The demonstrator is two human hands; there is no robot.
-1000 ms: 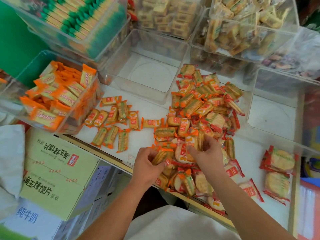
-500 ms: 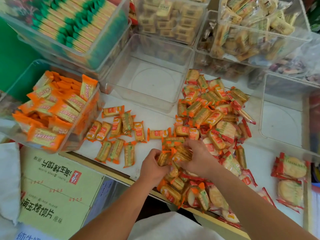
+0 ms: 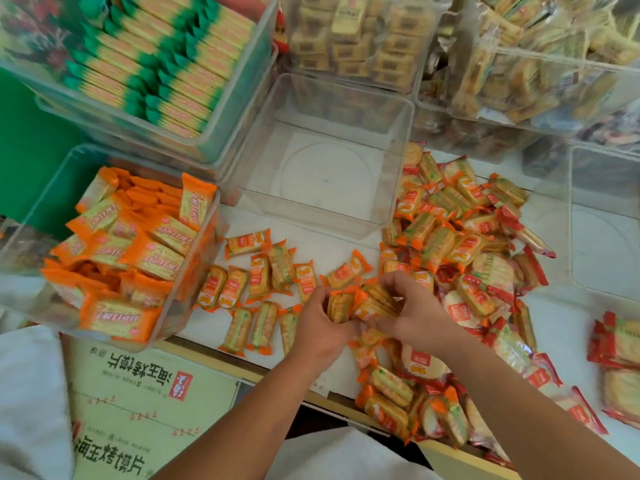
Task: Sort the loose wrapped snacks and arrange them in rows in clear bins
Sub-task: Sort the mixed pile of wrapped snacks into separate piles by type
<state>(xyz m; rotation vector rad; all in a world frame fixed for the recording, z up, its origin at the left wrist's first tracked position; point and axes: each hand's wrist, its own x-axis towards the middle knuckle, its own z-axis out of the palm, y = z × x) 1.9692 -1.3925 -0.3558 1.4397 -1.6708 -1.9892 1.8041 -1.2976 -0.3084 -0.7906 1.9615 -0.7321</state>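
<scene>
Head view: a bunch of small orange-wrapped cracker packs (image 3: 360, 303) is held btwn both hands, just above the white tabletop (image 3: 332, 244) & near its front edge. L hand (image 3: 320, 327) has its fingers curled round the bunch's left end. R hand (image 3: 414, 317) grips the right end from above w/ fingers bent over the wrappers. The two hands are close together.

Just left of the hands is a laid-out group of matching small packs (image 3: 259, 282) in approx two loose rows on the tabletop. One tilted single pack (image 3: 346, 270) lies just beyond the L hand. To the right & toward the camera a mixed pile of orange- and red-wrapped snacks (image 3: 464, 244) overlaps itself, running from the front edge back to the bins.

Behind the hands stands a clear square plastic bin (image 3: 304, 216). At left a clear bin of larger orange-wrapped packs (image 3: 217, 199) is heaped full. Behind that a clear bin of green-edged packs (image 3: 221, 147) holds them in neat rows. Far right, some red-wrapped round crackers (image 3: 620, 341) lie apart from the pile, near another clear bin (image 3: 588, 278). Back bins of tan packs (image 3: 360, 39) are blurred. Below the tabletop at left is a pale green printed cardboard box (image 3: 145, 386).
</scene>
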